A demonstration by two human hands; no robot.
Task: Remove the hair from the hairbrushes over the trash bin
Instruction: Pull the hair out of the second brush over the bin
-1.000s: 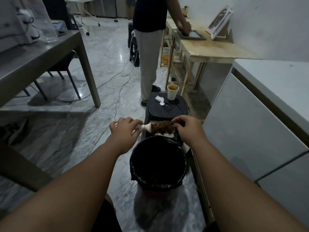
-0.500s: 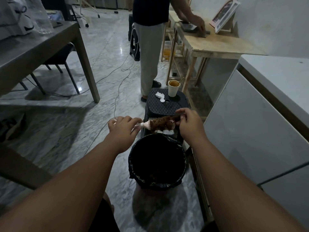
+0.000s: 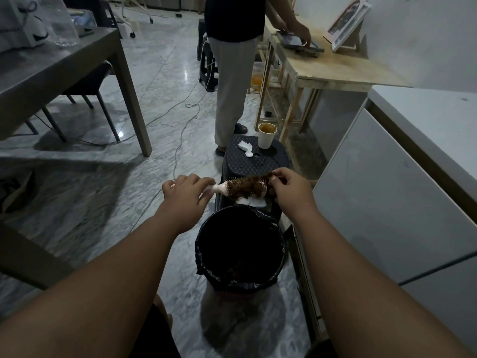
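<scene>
A round pale-pink hairbrush lies level in the air, its barrel wrapped in brown hair. My left hand is closed around the handle at the left. At the barrel's right end, my right hand pinches the hair at its top edge with thumb and forefinger. Just below and nearer to me stands a round trash bin lined with a black bag, with some dark hair at its bottom. The brush hangs over the bin's far rim.
A black plastic stool behind the bin carries a paper cup and crumpled tissue. A person stands beyond it at a wooden table. A white cabinet is close on the right, a grey table on the left.
My right hand has shifted from the brush's end to the top of the hair wad and pinches a strand up. The brush stays over the bin's far rim.
</scene>
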